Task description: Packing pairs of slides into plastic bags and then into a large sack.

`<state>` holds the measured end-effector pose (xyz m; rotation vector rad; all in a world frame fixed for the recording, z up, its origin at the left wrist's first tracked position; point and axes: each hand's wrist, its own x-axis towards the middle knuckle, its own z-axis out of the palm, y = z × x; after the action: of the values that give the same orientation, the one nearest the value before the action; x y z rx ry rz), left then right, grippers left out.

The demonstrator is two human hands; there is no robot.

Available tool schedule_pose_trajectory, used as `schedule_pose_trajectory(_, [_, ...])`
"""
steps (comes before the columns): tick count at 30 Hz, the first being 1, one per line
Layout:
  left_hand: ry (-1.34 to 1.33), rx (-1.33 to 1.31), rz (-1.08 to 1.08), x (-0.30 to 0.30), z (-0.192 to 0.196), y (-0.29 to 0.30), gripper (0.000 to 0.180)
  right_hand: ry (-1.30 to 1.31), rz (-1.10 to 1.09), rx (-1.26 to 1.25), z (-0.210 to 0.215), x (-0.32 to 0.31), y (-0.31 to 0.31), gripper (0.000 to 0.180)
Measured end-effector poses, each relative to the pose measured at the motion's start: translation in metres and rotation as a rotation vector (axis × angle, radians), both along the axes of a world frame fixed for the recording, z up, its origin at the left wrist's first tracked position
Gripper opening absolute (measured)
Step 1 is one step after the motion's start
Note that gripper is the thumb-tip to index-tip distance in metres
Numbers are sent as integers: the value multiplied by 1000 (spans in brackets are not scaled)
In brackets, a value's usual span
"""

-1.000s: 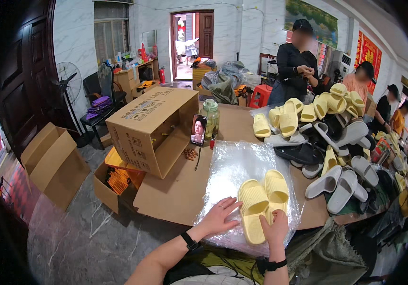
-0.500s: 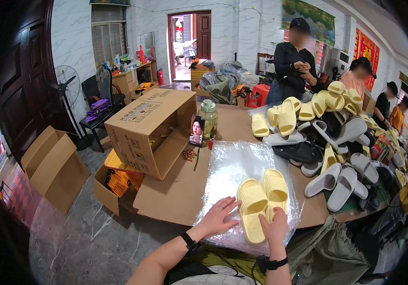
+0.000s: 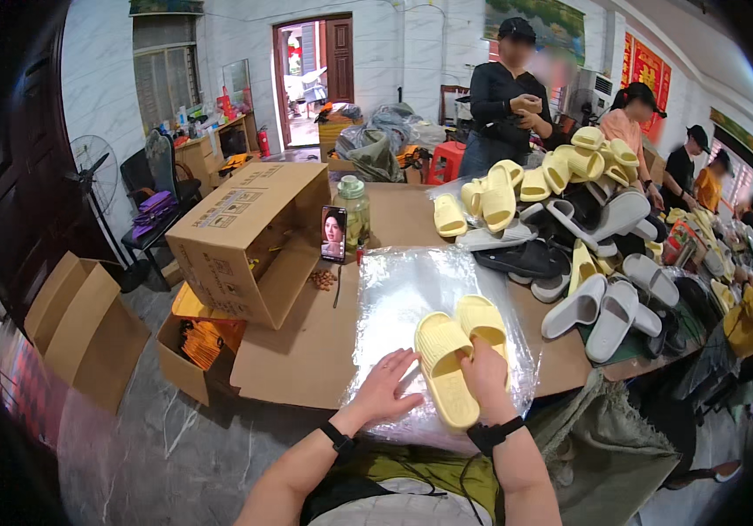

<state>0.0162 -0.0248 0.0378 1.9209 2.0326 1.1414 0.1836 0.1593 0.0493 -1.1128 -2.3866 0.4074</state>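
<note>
Two pale yellow slide slippers, a left one (image 3: pixel 449 386) and a right one (image 3: pixel 483 321), rest side by side on a stack of clear plastic bags (image 3: pixel 394 289). My right hand (image 3: pixel 485 381) reaches over the pair, its fingers tucked in at the right slipper's strap and its thumb against the left slipper; the fingertips are partly hidden. On the bags, just left of the slippers, my left hand (image 3: pixel 383 386) lies with fingers stretched and thumb apart, holding nothing.
A heap of yellow, grey and black slippers (image 3: pixel 587 219) covers the table's right side. To the left stand an open cardboard box (image 3: pixel 245 237), a phone (image 3: pixel 333 233) and a glass jar (image 3: pixel 353 210). Beyond the table, a person in black (image 3: pixel 508 96) stands; others work farther right.
My right hand has slid forward, with its fingers now deeper in at the right slipper's strap. My left hand stays flat beside the pair. The whole view has shifted slightly.
</note>
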Motion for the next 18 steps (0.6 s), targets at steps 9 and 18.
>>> schedule_pose_trajectory(9, [24,139,-10,-10,-24,3,37,452,-112,-58,3,76,-25,33])
schedule_pose_trajectory(18, [176,-6,-66,-12,-13,3,39,973,-145,-319,-8,155,-49,23])
